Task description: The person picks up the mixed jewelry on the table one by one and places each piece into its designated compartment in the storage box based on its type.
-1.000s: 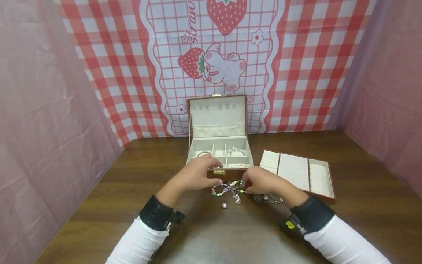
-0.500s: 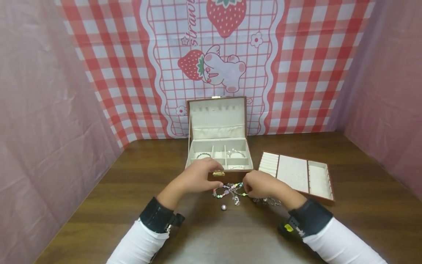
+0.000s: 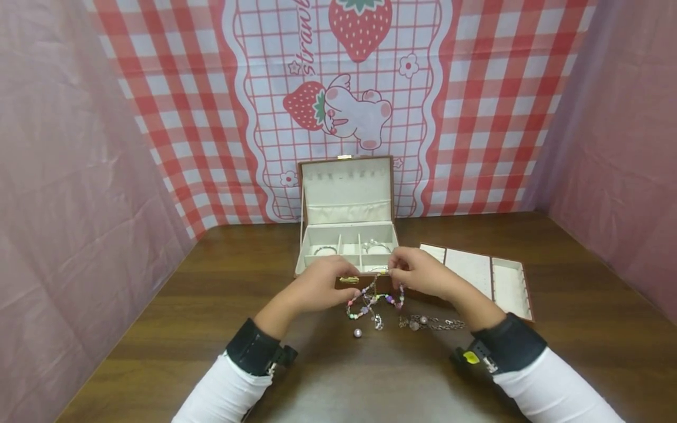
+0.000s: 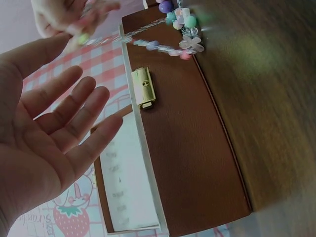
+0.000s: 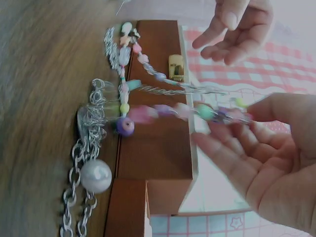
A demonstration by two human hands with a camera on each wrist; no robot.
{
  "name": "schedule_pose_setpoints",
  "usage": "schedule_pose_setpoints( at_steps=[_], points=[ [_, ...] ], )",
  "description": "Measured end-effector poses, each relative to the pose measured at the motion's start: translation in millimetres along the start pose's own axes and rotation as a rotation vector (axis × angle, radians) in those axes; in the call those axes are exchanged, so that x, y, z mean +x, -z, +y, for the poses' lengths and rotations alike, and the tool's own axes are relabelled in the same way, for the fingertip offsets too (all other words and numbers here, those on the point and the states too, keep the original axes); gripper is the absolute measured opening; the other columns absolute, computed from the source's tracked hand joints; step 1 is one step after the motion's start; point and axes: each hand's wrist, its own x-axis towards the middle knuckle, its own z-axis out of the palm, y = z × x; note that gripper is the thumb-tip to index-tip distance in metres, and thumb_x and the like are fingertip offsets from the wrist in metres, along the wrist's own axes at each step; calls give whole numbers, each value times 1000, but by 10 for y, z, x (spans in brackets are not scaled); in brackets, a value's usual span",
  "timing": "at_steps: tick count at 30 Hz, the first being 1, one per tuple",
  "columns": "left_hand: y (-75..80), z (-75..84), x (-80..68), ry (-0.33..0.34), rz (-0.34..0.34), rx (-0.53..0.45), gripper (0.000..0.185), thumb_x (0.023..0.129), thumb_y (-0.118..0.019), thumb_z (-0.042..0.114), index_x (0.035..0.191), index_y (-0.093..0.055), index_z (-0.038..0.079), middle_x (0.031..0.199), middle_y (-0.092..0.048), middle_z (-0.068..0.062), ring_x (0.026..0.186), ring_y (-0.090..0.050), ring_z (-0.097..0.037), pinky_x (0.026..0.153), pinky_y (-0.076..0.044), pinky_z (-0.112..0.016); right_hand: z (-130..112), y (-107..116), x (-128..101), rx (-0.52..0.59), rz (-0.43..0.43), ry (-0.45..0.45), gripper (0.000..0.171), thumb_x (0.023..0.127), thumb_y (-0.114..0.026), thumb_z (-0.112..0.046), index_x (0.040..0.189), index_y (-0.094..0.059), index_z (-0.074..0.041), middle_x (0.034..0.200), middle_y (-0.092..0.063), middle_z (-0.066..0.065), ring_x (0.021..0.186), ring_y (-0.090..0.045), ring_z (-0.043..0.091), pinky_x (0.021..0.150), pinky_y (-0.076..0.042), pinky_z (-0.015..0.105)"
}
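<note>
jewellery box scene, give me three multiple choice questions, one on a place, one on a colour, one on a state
1. Where does the removable tray lie?
A. right of the jewellery box
B. inside the box
C. left of the box

2. What colour is the box's clasp?
A. black
B. gold
C. blue

3. What is the right hand doing?
A. lying flat on the table
B. pinching the beaded bracelet, which hangs from it
C. closing the lid

Answers:
1 A, the head view shows it on the table beside the box's right wall.
2 B, the left wrist view shows a gold latch.
3 B, the fingers pinch the beads.
</note>
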Motion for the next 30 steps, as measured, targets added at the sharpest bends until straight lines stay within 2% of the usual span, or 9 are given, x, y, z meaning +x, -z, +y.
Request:
schedule_pose_setpoints(
  at_steps=[4, 9, 12, 17, 22, 26, 30],
  points=[
    [-14, 10, 8, 48, 40, -78, 27, 86, -74, 18, 107, -69, 2, 100, -69, -8, 92, -63, -20, 85, -51, -36, -36, -7, 17, 279, 48, -56, 7, 98, -50, -4, 98, -51, 3, 73, -60, 12, 68, -63, 24, 61, -55, 36],
    [-33, 31, 29, 79, 76, -145, 28, 87, -71, 14, 110, -67, 0, 101, -69, -10, 93, -64, -23, 84, -53, -41, -89, 8, 15, 426, 91, -24, 14, 103, -46, -9, 106, -47, 5, 79, -54, 13, 72, -63, 24, 66, -56, 36],
    [-57, 38, 42, 95, 80, -180, 31, 88, -71, 16, 114, -66, 1, 105, -69, -11, 95, -65, -23, 85, -54, -39, -134, 19, 5, 452, 100, 10, 19, 103, -46, -12, 108, -46, 6, 81, -52, 13, 73, -62, 23, 66, -56, 35],
    [-110, 72, 61, 105, 58, -327, 39, 88, -73, 18, 119, -63, -2, 112, -67, -15, 102, -65, -27, 89, -53, -41, -224, 30, -17, 467, 111, 69, 15, 102, -48, -9, 105, -48, 6, 81, -53, 13, 71, -61, 21, 64, -55, 33],
    [-151, 144, 65, 122, 32, -419, 43, 89, -72, 18, 125, -59, 0, 111, -67, -13, 102, -64, -21, 90, -53, -36, -314, 38, -60, 459, 135, 148, 13, 102, -48, -7, 104, -50, 5, 79, -55, 13, 70, -61, 21, 61, -55, 33],
    [-161, 224, 59, 118, 40, -464, 38, 90, -71, 15, 123, -60, 1, 107, -68, -11, 97, -65, -16, 87, -53, -30, -387, 57, -108, 447, 162, 203, 10, 101, -48, -6, 103, -51, 4, 80, -56, 13, 70, -60, 19, 59, -54, 32],
    [-132, 305, 50, 80, 81, -514, 24, 91, -69, 12, 112, -65, 1, 100, -69, -8, 89, -65, -12, 81, -54, -26, -458, 92, -151, 443, 175, 238, 9, 101, -49, -7, 102, -52, 2, 80, -56, 11, 71, -59, 17, 55, -50, 30]
  ],
)
